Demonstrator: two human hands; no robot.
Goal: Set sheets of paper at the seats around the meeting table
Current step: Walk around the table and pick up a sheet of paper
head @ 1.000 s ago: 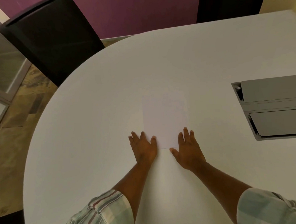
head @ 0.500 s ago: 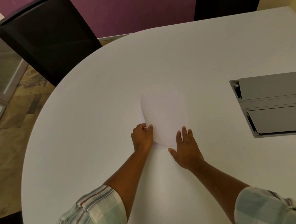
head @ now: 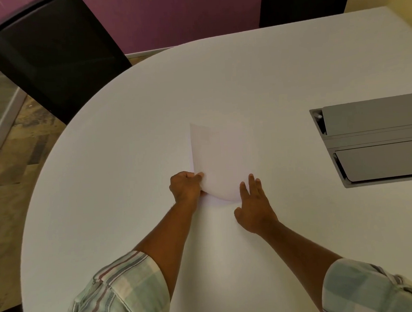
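A white sheet of paper [head: 221, 159] curls up off the white meeting table [head: 131, 141] near the middle. My left hand [head: 185, 187] pinches its near left corner and lifts that side, so the near edge bows into a curve. My right hand [head: 252, 207] lies flat on the table with fingers spread, its fingertips at the sheet's near right corner. I cannot tell whether more sheets lie underneath.
A grey cable box [head: 377, 138] with hinged lids is set into the table at the right. A black chair [head: 49, 57] stands at the rounded far left edge, another dark chair [head: 304, 0] at the far side. A purple wall [head: 179, 15] stands behind.
My left hand has gone from flat beside the sheet to pinching its near left corner and lifting it, so the paper bows upward more. My right hand has stayed flat.
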